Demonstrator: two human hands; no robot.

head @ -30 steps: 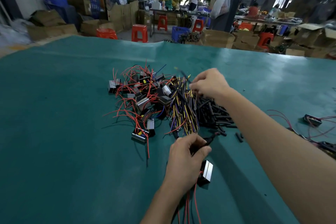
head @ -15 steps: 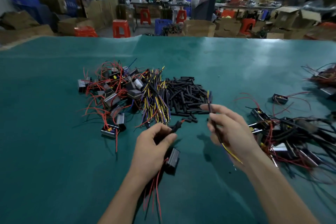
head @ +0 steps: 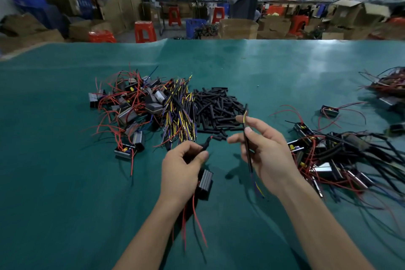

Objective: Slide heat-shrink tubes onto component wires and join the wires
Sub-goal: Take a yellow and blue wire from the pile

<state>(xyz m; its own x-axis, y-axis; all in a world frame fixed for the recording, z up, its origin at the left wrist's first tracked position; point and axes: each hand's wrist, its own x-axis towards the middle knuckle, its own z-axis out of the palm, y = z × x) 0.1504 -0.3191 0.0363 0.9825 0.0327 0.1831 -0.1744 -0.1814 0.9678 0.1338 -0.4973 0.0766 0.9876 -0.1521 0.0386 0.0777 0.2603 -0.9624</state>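
My left hand [head: 183,169] grips a component wire with a black tube [head: 207,143] on it, its red tip poking out toward the right. The wire's ribbed black component [head: 205,182] hangs just below that hand, red leads trailing down. My right hand [head: 265,151] pinches a thin black cable with yellow and purple cores [head: 247,138], held nearly upright. The two hands are a short gap apart above the green mat [head: 65,182]. A heap of black heat-shrink tubes [head: 217,109] lies just beyond them.
A pile of components with red leads [head: 129,105] and a bundle of yellow-purple cables [head: 179,114] lie at the left. Joined assemblies [head: 341,153] spread at the right, with more at the far right edge [head: 388,85]. Stools and boxes stand beyond the table.
My right hand came back from the wire pile holding one cable and now stands it upright near my left hand. The view has shifted right, bringing the right-hand assemblies into sight.
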